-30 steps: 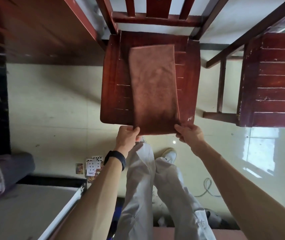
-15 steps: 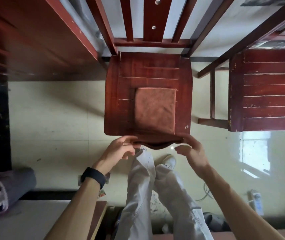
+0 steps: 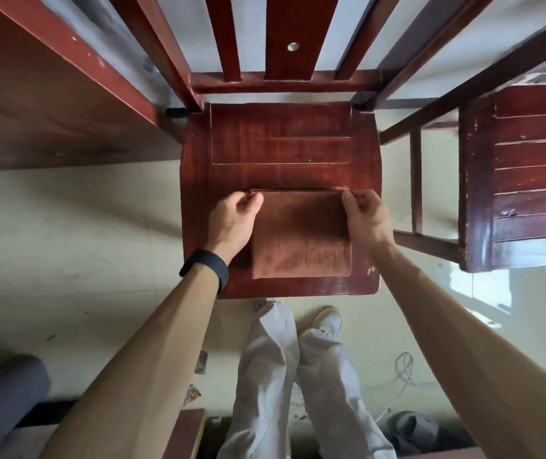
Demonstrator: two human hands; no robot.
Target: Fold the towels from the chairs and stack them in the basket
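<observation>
Hands [image 3: 235,220] now at towel [image 3: 301,236] far corners

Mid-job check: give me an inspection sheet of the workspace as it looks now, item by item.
Surface: chair seat, dark red wood, far half bare.
Job's things: towel, brown, folded, flat on the seat's near half; basket not seen.
Clutter: cards on the floor by the legs.
Grippers: left hand pinches the towel's far left corner; right hand grips its far right corner.
Cables: white cable loose on the floor, right of the legs.
Surroundings: second chair at right; table at left; pale floor.
</observation>
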